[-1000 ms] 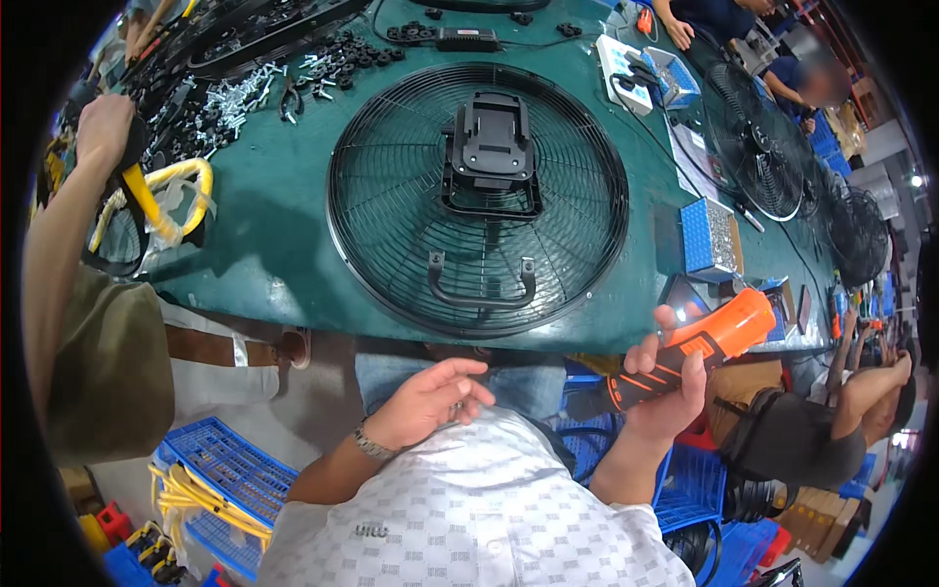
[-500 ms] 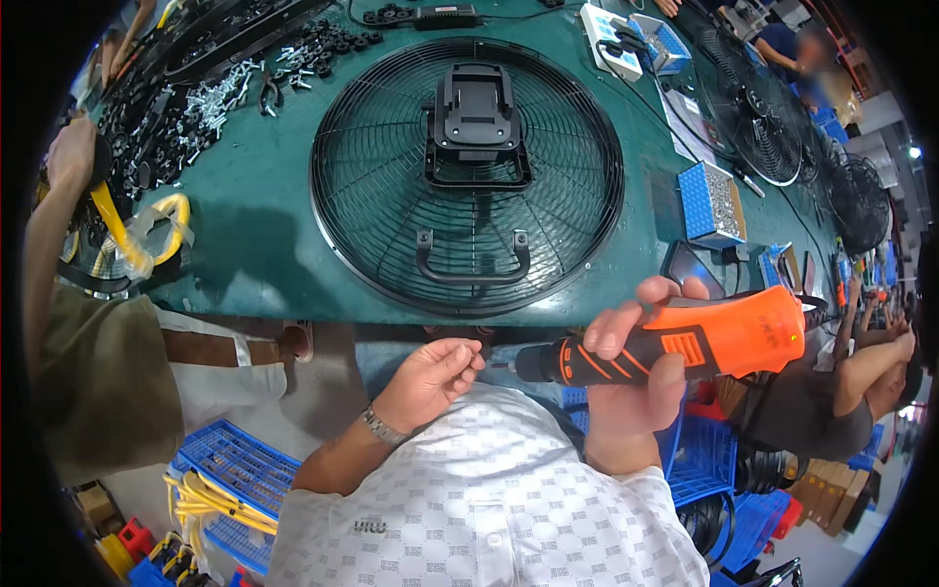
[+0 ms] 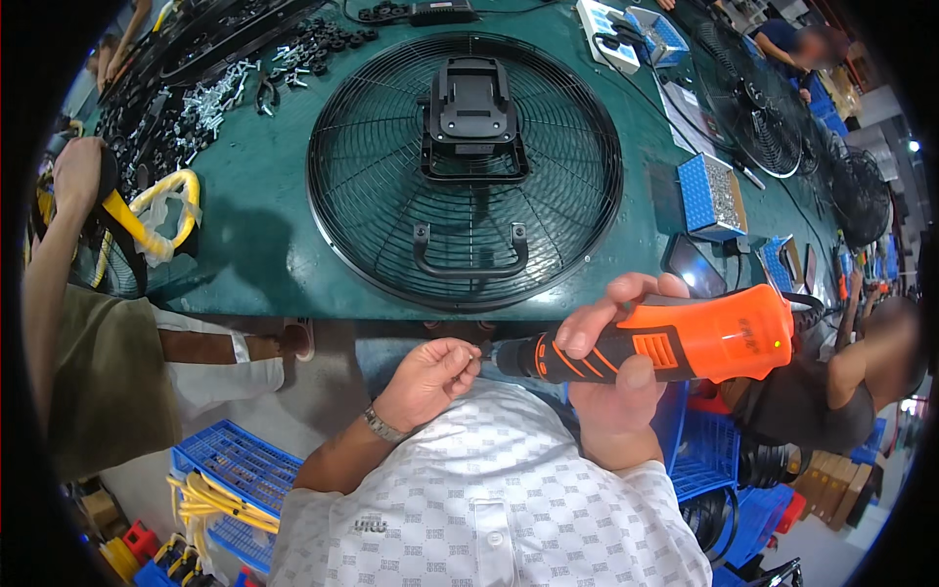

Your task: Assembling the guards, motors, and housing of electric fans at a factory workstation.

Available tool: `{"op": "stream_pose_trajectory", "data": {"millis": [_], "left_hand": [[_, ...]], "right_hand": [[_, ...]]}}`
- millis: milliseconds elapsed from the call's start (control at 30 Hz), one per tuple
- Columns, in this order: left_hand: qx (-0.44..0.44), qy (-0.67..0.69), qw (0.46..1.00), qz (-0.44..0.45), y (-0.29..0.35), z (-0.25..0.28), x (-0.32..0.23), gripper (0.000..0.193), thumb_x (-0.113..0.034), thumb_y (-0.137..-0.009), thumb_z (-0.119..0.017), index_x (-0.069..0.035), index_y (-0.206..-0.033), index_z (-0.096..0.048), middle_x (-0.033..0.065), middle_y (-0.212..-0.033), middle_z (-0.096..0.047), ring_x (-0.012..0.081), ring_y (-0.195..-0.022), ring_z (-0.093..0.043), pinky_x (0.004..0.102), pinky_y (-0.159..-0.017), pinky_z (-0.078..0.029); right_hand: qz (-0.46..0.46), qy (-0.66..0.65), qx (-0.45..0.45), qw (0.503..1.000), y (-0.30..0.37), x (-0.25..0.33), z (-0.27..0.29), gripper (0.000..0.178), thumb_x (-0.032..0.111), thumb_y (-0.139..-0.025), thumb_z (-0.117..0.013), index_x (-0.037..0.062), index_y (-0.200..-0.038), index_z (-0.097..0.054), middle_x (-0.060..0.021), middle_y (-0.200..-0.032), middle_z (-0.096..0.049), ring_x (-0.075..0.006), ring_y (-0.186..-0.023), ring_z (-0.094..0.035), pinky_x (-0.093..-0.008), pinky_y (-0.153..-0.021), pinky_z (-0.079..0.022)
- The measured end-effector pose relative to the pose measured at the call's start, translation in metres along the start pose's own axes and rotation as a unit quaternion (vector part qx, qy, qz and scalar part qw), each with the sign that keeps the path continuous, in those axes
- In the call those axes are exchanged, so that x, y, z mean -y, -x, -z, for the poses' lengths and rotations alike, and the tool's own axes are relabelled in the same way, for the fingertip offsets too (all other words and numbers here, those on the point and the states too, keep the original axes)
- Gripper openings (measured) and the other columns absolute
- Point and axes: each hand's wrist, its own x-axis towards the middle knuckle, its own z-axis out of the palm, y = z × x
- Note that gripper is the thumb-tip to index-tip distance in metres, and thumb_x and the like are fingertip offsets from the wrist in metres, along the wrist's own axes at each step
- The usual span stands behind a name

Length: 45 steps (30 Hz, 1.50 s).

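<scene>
Free table (image 3: 252, 166) lies between loop (image 3: 183, 179) and fan (image 3: 468, 201); right of the fan, a box (image 3: 696, 201) narrows the passage.

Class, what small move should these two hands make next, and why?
Probably ease the orange driver toward the left hand, since the right hand aims it at the pinched fingertips; any part held there is too small to tell.

Wide fisheye view from the head, looking down and forward
The left of two side-by-side cameras faces over the wearer's white shirt (image 3: 440, 489), with the left hand (image 3: 427, 383) and right hand (image 3: 614, 403) close below, the fan (image 3: 468, 210) farther out on the table (image 3: 293, 284), the round field dark at its corners.
</scene>
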Motion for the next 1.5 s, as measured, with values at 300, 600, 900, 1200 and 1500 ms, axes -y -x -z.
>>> {"op": "stream_pose_trajectory", "data": {"millis": [300, 600, 900, 1200, 1500], "left_hand": [[-0.013, -0.096, 0.995, 0.0, 0.003, -0.005, -0.001, 0.028, -0.026, -0.103, -0.053, -0.001, -0.109, -0.063, 0.0035, -0.089, -0.062, 0.0088, -0.071, -0.051, 0.022, -0.063, -0.044], [-0.047, -0.112, 0.992, 0.031, 0.003, -0.014, -0.006, 0.032, -0.031, -0.104, -0.05, -0.002, -0.103, -0.063, 0.0017, -0.086, -0.06, 0.0078, -0.068, -0.05, 0.0208, -0.061, -0.042], [-0.074, -0.097, 0.992, -0.02, 0.008, -0.017, -0.015, 0.036, -0.034, -0.107, -0.042, -0.003, -0.115, -0.059, 0.0021, -0.087, -0.058, 0.0086, -0.07, -0.049, 0.0232, -0.061, -0.042], [-0.105, -0.064, 0.991, -0.053, 0.028, 0.021, -0.015, 0.023, -0.005, -0.102, -0.045, -0.002, -0.123, -0.054, 0.0112, -0.113, -0.064, 0.0166, -0.099, -0.061, 0.0289, -0.085, -0.053], [-0.125, -0.042, 0.99, -0.052, 0.034, 0.036, -0.024, 0.025, -0.003, -0.102, -0.043, 0.0, -0.125, -0.053, 0.0166, -0.123, -0.061, 0.02, -0.103, -0.063, 0.0322, -0.089, -0.054]], "right_hand": [[-0.008, 0.007, -0.009, 1.0, 0.001, -0.005, 0.0, 0.07, 0.012, -0.086, -0.072, 0.0048, -0.143, -0.031, -0.0199, -0.127, -0.051, -0.023, -0.084, -0.068, -0.0392, -0.075, -0.059], [-0.009, 0.003, -0.006, 1.0, 0.002, -0.008, -0.001, 0.07, 0.011, -0.086, -0.072, 0.0054, -0.143, -0.031, -0.0199, -0.126, -0.051, -0.0232, -0.084, -0.068, -0.0396, -0.075, -0.059], [0.012, 0.018, 0.047, 0.999, -0.011, -0.011, -0.006, 0.069, 0.012, -0.088, -0.071, 0.0056, -0.144, -0.031, -0.0181, -0.123, -0.052, -0.0225, -0.085, -0.067, -0.038, -0.075, -0.059], [0.049, 0.093, 0.137, 0.985, -0.038, -0.042, -0.021, 0.066, 0.008, -0.088, -0.071, 0.0054, -0.142, -0.031, -0.0169, -0.12, -0.052, -0.0215, -0.085, -0.066, -0.0374, -0.073, -0.059], [0.019, 0.138, 0.132, 0.981, -0.039, -0.054, -0.024, 0.067, 0.008, -0.088, -0.072, 0.0047, -0.141, -0.032, -0.0164, -0.12, -0.054, -0.0213, -0.083, -0.067, -0.0371, -0.074, -0.058]]}}
